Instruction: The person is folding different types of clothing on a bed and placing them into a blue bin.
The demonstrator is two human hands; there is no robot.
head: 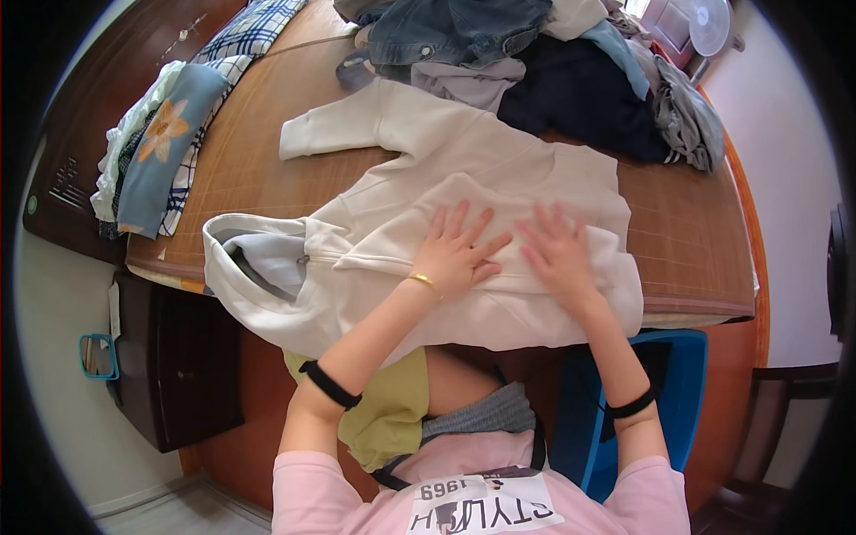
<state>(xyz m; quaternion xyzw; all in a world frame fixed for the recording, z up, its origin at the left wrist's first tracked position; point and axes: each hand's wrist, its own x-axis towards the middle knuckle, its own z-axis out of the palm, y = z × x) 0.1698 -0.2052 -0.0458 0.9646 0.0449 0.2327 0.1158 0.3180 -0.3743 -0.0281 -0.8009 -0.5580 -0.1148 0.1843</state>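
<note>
A cream zip-front hooded jacket [374, 200] lies spread before me, its hood [251, 267] toward the left and one sleeve [334, 134] stretched out at the far side. Its near edge hangs over the bed's front edge. My left hand [458, 251] rests palm down on the front of the jacket, fingers spread. Just to its right, my right hand [562, 257] is over the same cloth with fingers apart, slightly blurred. Neither hand grips the fabric. The other sleeve is not plainly visible.
A heap of clothes, with a denim garment [461, 30] and a dark navy garment [575, 93], lies at the back. Folded garments [167, 147] line the left side of the mat-covered bed [695, 234]. Below right stands a blue bin [692, 401]; a dark cabinet [194, 374] is at left.
</note>
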